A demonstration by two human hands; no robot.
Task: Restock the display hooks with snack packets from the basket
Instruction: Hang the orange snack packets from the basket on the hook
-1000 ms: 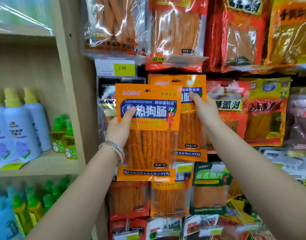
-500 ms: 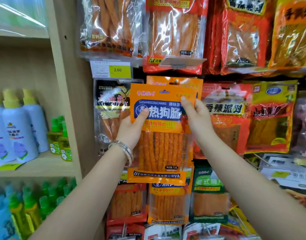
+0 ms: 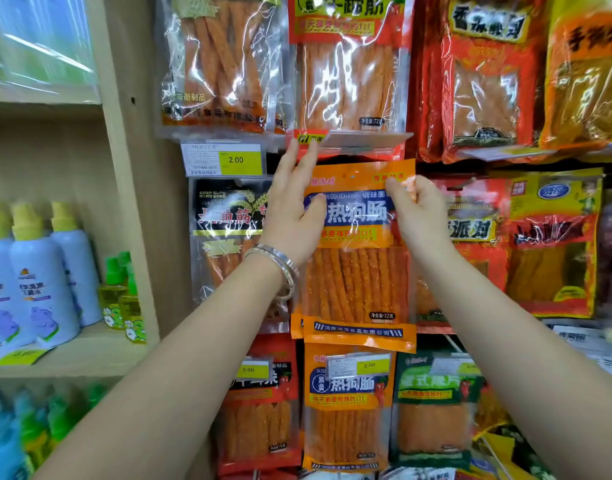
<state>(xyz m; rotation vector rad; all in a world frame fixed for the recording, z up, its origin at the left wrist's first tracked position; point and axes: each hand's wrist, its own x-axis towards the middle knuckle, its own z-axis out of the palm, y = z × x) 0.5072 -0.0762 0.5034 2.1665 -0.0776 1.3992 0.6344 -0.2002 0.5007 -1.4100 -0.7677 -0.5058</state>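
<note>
Right hand (image 3: 413,206) pinches the orange packet (image 3: 356,282) by its top corner, left hand (image 3: 290,209) open-fingered against its edge, so best slide the hole squarely onto the hook.

Shop: snack pkts (image 3: 353,81) hung in rows w/ 2.00 price tags (image 3: 240,160), bottles (image 3: 41,289) shelved.

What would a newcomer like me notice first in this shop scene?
Two bare arms reach up at the centre: the right hand pinches the top of a bright orange packet, the left hand lies straight-fingered at its left edge. Glossy red and yellow snack packets hang all around; pale blue spray bottles stand on the shelf at left.
</note>
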